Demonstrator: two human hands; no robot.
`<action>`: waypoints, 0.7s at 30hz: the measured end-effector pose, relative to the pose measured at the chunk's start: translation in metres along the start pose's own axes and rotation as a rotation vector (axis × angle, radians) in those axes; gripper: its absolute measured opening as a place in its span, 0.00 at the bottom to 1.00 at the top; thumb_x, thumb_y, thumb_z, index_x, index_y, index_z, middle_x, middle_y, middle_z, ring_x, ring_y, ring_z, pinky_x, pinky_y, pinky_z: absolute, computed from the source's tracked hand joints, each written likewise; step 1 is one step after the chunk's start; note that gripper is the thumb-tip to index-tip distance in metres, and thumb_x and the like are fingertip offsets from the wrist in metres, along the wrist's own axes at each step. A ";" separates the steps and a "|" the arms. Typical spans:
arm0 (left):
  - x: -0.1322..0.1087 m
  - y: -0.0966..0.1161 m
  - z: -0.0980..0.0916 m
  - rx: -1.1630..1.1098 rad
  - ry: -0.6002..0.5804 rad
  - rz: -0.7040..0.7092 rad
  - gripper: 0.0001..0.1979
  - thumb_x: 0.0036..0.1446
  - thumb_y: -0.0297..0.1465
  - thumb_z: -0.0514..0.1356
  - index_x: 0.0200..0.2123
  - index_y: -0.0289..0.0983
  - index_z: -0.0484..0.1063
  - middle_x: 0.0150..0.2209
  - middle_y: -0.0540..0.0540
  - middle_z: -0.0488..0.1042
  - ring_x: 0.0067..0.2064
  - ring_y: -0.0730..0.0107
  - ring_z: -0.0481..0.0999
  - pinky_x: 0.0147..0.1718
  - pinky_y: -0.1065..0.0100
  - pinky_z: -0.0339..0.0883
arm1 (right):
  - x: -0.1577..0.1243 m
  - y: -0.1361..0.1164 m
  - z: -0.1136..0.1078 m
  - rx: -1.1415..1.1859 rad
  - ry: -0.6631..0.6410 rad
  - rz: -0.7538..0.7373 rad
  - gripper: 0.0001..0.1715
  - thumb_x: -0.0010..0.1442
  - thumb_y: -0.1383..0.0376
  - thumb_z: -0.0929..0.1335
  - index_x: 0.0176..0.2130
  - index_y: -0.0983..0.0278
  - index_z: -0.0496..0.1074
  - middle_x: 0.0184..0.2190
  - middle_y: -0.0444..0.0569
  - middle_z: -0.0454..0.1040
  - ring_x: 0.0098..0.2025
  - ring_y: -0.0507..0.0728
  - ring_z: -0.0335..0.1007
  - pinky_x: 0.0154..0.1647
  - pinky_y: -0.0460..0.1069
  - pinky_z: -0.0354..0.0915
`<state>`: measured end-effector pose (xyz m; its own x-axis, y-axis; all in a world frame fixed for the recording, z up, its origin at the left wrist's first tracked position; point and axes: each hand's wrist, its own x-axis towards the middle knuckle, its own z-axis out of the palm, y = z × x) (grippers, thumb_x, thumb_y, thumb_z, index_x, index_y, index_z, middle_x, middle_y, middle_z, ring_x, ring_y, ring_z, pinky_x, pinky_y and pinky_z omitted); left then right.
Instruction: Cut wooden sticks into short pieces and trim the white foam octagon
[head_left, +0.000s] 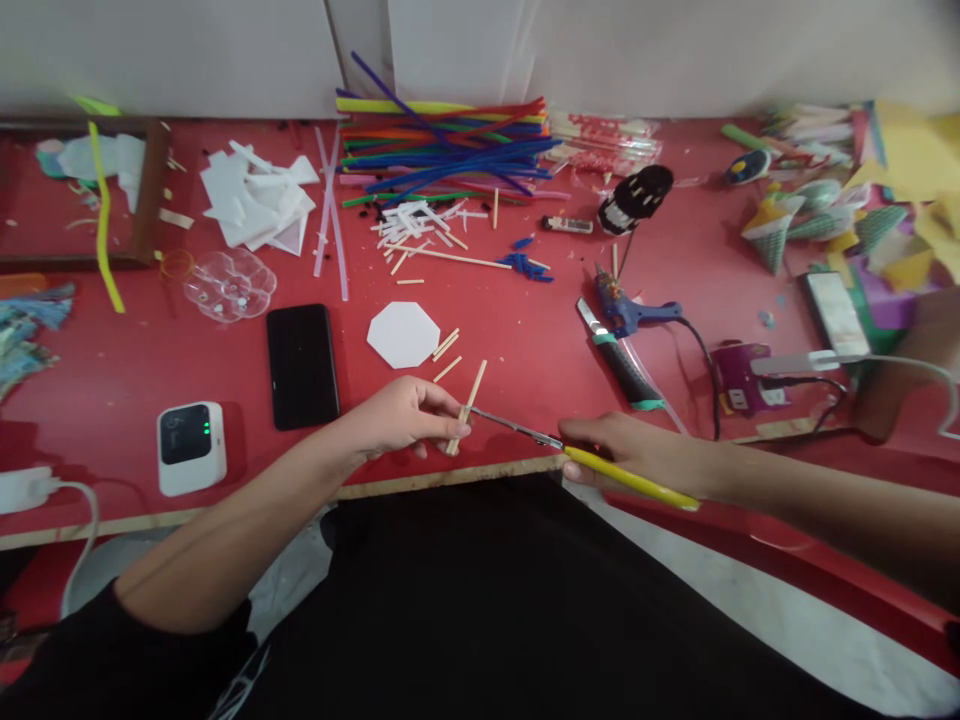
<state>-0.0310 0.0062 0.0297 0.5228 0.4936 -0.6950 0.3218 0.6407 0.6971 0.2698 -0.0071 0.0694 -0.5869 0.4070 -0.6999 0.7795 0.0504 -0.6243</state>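
Observation:
Over the table's front edge, my left hand (420,415) is closed, pinching thin wooden sticks (478,378) between thumb and fingers. My right hand (622,450) is wrapped around yellow-handled scissors (630,478). Their long, narrow blades point left, and the tips touch or nearly touch the sticks just above my left thumb. A white octagonal card (403,335) lies flat beyond my left hand. Several short cut sticks (448,368) rest beside it, some against its right edge.
A black phone (303,366) and white device (191,448) lie left. Coloured pipe cleaners (450,150) and white pieces (412,225) lie at the back. A black-handled cutter (628,370), corded glue gun (626,308) and purple box (742,378) are right.

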 end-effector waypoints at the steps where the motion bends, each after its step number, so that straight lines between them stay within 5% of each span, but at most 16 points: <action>1: 0.001 -0.001 -0.001 0.003 -0.004 0.008 0.12 0.49 0.39 0.71 0.33 0.37 0.78 0.27 0.45 0.80 0.30 0.69 0.78 0.23 0.73 0.65 | 0.000 -0.001 0.000 0.004 -0.008 0.003 0.25 0.64 0.43 0.62 0.31 0.60 0.58 0.25 0.42 0.62 0.26 0.51 0.57 0.25 0.48 0.52; 17: 0.004 0.000 -0.003 0.053 0.036 0.059 0.11 0.50 0.39 0.69 0.33 0.37 0.79 0.27 0.45 0.80 0.30 0.68 0.77 0.23 0.71 0.67 | 0.015 -0.002 0.012 -0.042 0.127 -0.025 0.29 0.63 0.41 0.62 0.26 0.60 0.57 0.20 0.41 0.61 0.22 0.50 0.57 0.23 0.48 0.54; 21: 0.013 -0.003 -0.006 0.137 0.141 0.107 0.12 0.54 0.40 0.67 0.36 0.37 0.79 0.29 0.45 0.80 0.29 0.68 0.76 0.25 0.69 0.68 | 0.019 0.005 0.012 -0.053 0.179 0.015 0.30 0.63 0.40 0.61 0.26 0.59 0.57 0.20 0.40 0.59 0.22 0.50 0.56 0.24 0.49 0.54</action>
<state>-0.0298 0.0138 0.0178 0.4470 0.6382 -0.6269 0.3795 0.4993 0.7789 0.2598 -0.0099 0.0487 -0.5308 0.5636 -0.6329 0.8008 0.0892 -0.5922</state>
